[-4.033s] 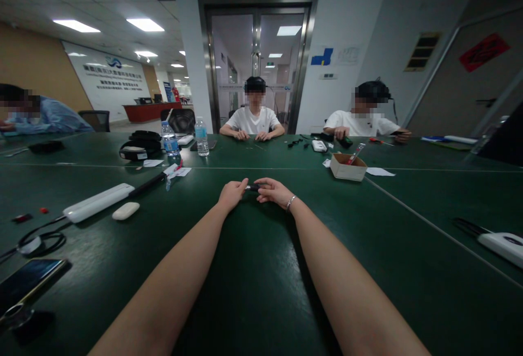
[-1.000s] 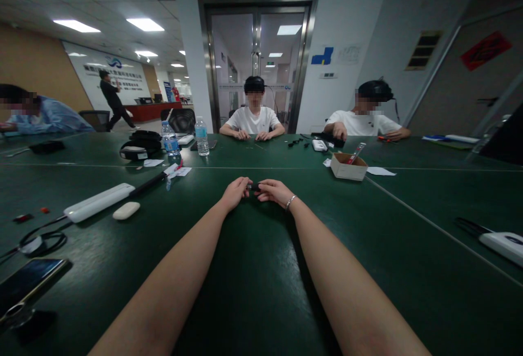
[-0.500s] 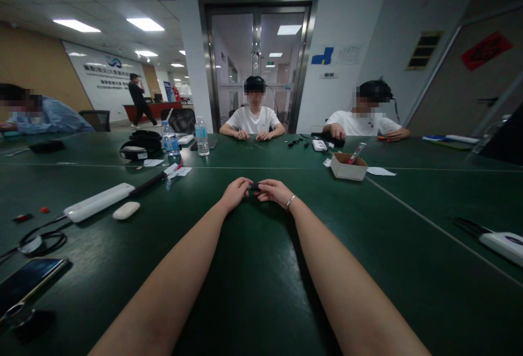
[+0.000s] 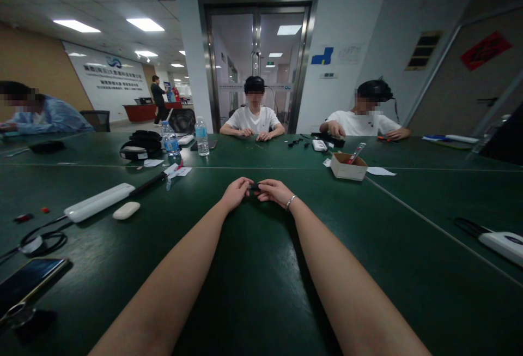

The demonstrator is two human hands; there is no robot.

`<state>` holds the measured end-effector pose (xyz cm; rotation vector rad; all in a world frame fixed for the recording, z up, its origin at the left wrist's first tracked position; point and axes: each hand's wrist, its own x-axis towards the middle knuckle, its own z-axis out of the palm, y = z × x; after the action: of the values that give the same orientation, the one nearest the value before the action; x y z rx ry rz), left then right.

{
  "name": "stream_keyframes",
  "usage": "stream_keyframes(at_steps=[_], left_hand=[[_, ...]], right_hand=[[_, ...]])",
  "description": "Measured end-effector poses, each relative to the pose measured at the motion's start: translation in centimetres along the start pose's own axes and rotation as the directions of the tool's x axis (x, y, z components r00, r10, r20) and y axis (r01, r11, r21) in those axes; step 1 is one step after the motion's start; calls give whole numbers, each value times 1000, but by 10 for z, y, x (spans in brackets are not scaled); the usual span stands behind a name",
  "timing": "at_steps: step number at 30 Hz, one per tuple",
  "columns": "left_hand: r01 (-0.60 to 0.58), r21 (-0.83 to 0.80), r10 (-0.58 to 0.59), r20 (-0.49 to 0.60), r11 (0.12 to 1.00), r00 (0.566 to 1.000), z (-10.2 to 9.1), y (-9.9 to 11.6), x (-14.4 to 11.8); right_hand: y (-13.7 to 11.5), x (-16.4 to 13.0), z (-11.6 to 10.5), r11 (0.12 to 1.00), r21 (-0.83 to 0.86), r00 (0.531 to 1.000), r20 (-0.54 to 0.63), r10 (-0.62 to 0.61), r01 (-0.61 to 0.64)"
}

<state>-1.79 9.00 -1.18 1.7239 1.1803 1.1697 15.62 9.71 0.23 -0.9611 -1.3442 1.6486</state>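
Fingers of both hands meet over a small black object (image 4: 254,186), well out in front of the person on the dark green surface (image 4: 253,290). The left hand (image 4: 235,193) pinches one end with curled fingers (image 4: 246,183), and the right hand (image 4: 273,190), a bracelet (image 4: 290,201) at its wrist, pinches the other end. The piece is too small and too hidden to name more closely.

Judging by how little of it shows between the fingertips, it is likely light and rigid, easy to lose if the pinch loosens. Its two ends seem the sensible places to hold it, as both hands do now. A cardboard box (image 4: 348,167) stands well apart to the right, a white bar-shaped device (image 4: 98,201) to the left.
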Motion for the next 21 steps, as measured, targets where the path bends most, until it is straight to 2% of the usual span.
stream_keyframes(at_steps=[11, 21], left_hand=[[-18, 16, 18, -17, 1000, 1000, 0, -7, 4], [-81, 35, 83, -42, 996, 996, -2, 1, -2]], right_hand=[[1, 1, 0, 1000, -12, 1000, -9, 4, -5], [3, 4, -1, 999, -36, 1000, 9, -8, 8]])
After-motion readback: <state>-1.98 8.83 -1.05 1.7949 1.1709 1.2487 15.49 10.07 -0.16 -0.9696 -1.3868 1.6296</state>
